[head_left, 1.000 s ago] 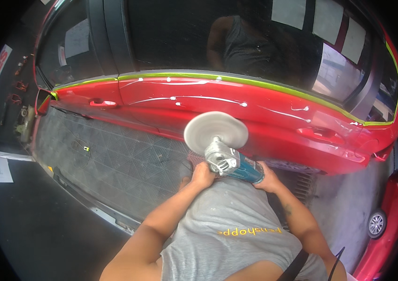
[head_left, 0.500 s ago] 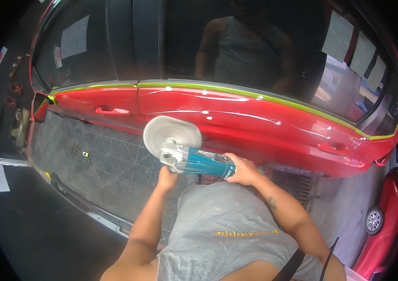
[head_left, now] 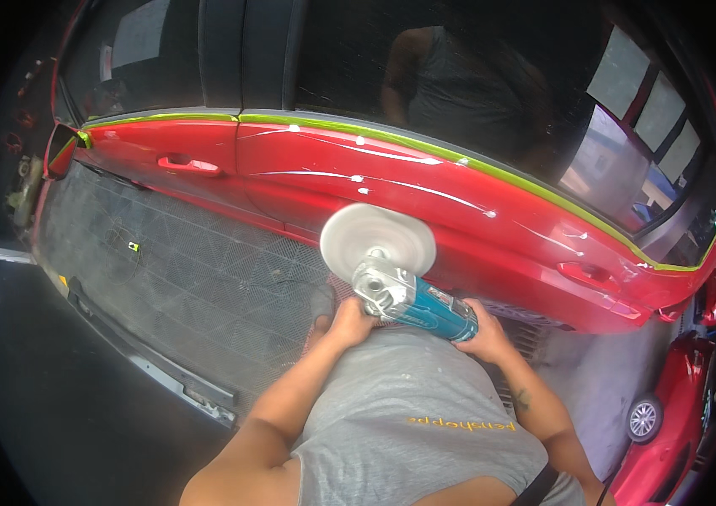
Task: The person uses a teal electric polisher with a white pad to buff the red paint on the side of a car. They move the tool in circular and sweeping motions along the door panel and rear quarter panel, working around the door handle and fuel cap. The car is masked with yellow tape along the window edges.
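Note:
Both hands hold a teal and silver rotary polisher (head_left: 425, 305) across the front of my grey shirt. My left hand (head_left: 352, 323) is closed beside its metal head, where a grip is mostly hidden by the fingers. Around the rear of the teal body wraps my right hand (head_left: 486, 334). A round white polishing pad (head_left: 377, 239) faces the red car door (head_left: 307, 187) and overlaps its lower part in view; whether it touches the paint I cannot tell. Thin whitish streaks and dots mark the door above the pad. Yellow-green masking tape (head_left: 391, 143) runs along the window's lower edge.
Dark car windows (head_left: 476, 76) with reflections rise above the door. A door handle (head_left: 189, 165) is at left, another (head_left: 598, 277) at right. Grey grid floor tiles (head_left: 198, 253) lie below, bordered by a long dark strip (head_left: 147, 363). Another red car (head_left: 670, 405) stands lower right.
The polisher has moved right along the door together with both hands, its rear end tipping lower. My view has shifted slightly, and the grip of both hands stays the same.

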`<state>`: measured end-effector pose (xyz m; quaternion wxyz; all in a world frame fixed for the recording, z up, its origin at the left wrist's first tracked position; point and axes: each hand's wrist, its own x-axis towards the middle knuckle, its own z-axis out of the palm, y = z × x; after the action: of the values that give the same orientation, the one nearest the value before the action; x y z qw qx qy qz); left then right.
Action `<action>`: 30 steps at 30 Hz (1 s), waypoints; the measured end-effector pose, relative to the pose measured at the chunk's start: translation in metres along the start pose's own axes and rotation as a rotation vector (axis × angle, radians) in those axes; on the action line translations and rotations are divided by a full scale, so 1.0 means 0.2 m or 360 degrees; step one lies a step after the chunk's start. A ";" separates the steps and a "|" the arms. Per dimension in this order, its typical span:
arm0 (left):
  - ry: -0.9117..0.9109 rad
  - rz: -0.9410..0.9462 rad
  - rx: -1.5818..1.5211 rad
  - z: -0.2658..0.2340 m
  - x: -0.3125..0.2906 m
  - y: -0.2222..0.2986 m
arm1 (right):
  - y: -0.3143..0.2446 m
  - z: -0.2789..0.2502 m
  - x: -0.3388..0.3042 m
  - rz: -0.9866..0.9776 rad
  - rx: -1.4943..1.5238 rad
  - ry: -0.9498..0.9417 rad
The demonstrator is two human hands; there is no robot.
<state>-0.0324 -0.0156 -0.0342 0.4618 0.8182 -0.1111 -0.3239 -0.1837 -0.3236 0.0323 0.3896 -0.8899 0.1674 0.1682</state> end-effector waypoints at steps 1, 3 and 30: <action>-0.0049 -0.0013 0.0028 0.02 -0.01 0.06 | 0.03 0.00 -0.02 0.0064 0.0031 0.0010; -0.0004 0.0008 0.0028 0.04 -0.01 0.08 | 0.06 0.00 -0.02 0.0003 0.0073 0.0061; 0.0484 -0.0261 -0.0232 -1.07 0.11 -0.56 | -1.08 0.42 0.71 -0.0255 -0.0067 -0.0189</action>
<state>0.1071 0.1816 -0.0586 0.5035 0.8284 0.0508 -0.2402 0.0215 -0.1466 0.0556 0.3922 -0.8969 0.0688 0.1926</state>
